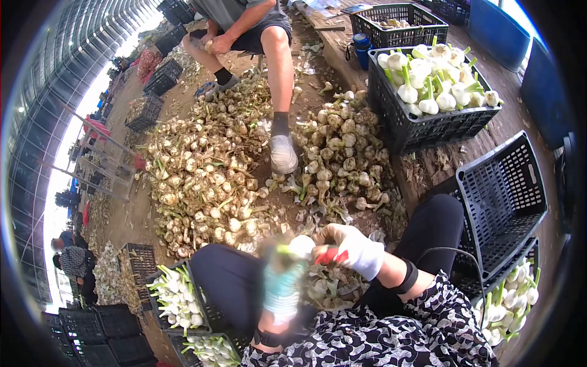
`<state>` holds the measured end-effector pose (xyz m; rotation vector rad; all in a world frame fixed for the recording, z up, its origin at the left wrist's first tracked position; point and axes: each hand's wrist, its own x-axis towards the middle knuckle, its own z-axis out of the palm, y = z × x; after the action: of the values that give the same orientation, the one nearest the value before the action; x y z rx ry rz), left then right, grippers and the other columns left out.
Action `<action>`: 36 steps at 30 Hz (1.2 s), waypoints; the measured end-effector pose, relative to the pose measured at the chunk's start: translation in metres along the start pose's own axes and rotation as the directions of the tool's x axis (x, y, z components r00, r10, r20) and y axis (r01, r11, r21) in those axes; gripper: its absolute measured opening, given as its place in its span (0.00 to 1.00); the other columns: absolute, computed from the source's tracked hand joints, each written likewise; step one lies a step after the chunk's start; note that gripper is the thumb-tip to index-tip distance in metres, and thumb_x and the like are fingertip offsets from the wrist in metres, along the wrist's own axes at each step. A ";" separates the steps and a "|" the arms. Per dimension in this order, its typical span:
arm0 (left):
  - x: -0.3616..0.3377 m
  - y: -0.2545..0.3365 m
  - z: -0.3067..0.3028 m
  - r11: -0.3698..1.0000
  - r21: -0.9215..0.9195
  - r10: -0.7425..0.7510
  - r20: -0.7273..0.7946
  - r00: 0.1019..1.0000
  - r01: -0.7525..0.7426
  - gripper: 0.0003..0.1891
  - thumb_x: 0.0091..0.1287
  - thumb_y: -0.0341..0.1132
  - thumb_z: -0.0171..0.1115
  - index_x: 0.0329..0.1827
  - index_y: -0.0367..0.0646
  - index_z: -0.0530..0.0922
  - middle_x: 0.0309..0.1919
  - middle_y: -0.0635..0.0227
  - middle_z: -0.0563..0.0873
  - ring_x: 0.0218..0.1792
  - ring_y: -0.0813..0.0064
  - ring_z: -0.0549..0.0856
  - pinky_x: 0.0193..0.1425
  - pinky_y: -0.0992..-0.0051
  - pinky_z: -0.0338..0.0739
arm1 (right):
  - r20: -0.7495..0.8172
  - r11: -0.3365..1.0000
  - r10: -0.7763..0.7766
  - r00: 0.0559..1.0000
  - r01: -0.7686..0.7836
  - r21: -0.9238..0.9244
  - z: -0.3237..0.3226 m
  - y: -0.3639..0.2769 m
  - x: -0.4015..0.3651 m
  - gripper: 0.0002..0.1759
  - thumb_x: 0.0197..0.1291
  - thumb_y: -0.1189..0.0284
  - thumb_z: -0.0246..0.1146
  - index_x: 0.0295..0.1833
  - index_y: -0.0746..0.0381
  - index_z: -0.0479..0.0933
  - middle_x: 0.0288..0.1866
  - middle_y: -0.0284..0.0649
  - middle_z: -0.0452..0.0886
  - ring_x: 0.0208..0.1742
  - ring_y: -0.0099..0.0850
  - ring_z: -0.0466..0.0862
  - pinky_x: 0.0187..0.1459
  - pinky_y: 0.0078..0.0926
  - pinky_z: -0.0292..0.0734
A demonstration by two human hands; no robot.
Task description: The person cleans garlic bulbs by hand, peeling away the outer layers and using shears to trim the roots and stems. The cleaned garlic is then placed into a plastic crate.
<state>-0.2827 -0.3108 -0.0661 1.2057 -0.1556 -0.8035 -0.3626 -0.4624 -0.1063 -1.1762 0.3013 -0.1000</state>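
Observation:
Between my hands, just above my lap, is a white peeled garlic bulb (301,246) with a short green stem. My left hand (284,278), in a teal and white glove, is smeared by motion; its fingers close around the stem side of the bulb. My right hand (354,248), in a pale glove with red at the fingers, is curled shut right beside the bulb. Whatever it grips, if anything, is hidden. Beyond my knees lies a large heap of unpeeled garlic (208,171), with a second heap (342,147) to its right.
A black crate (437,122) of cleaned garlic stands at the right on a wooden platform. An unfilled crate (501,208) tilts beside my right knee over another garlic crate. Two garlic crates sit at my left. Opposite, a seated person's shoe (283,154) rests between the heaps.

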 end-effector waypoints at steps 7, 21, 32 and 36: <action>-0.001 -0.010 -0.006 0.998 -0.047 -0.040 0.061 0.997 0.043 0.28 0.53 0.26 0.67 0.59 0.37 0.69 0.49 0.62 0.79 0.47 0.72 0.79 0.46 0.75 0.76 | -0.217 0.869 -0.177 0.960 0.049 -0.493 0.001 -0.012 0.003 0.09 0.57 0.71 0.60 0.35 0.68 0.77 0.27 0.39 0.81 0.30 0.23 0.80 0.34 0.21 0.75; 0.005 -0.018 -0.006 0.980 -0.182 -0.096 -0.069 0.993 0.082 0.24 0.60 0.32 0.63 0.58 0.35 0.69 0.48 0.59 0.77 0.49 0.71 0.78 0.54 0.73 0.74 | -0.005 0.974 -0.151 0.988 0.148 -0.170 0.005 -0.003 0.006 0.15 0.53 0.73 0.65 0.45 0.68 0.73 0.34 0.36 0.79 0.34 0.22 0.78 0.37 0.18 0.75; 0.011 -0.002 -0.001 0.873 -0.488 0.009 -0.011 1.000 -0.014 0.14 0.62 0.35 0.53 0.46 0.33 0.76 0.39 0.56 0.82 0.40 0.62 0.82 0.52 0.64 0.76 | -0.279 0.994 -0.089 0.956 0.103 0.036 -0.010 -0.005 0.016 0.16 0.61 0.70 0.60 0.49 0.68 0.71 0.35 0.42 0.81 0.33 0.23 0.79 0.36 0.21 0.76; 0.021 -0.001 -0.015 0.769 -0.639 -0.141 -0.174 0.975 -0.002 0.18 0.63 0.42 0.52 0.42 0.33 0.77 0.33 0.57 0.84 0.34 0.59 0.83 0.48 0.60 0.79 | -0.012 0.914 -0.124 0.992 0.109 -0.392 -0.008 -0.014 0.005 0.20 0.63 0.63 0.56 0.52 0.68 0.73 0.39 0.41 0.81 0.42 0.27 0.81 0.47 0.22 0.74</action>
<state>-0.2606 -0.3120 -0.0791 0.6357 0.3284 -0.7014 -0.3592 -0.4760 -0.0976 -1.5922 0.2906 -0.1717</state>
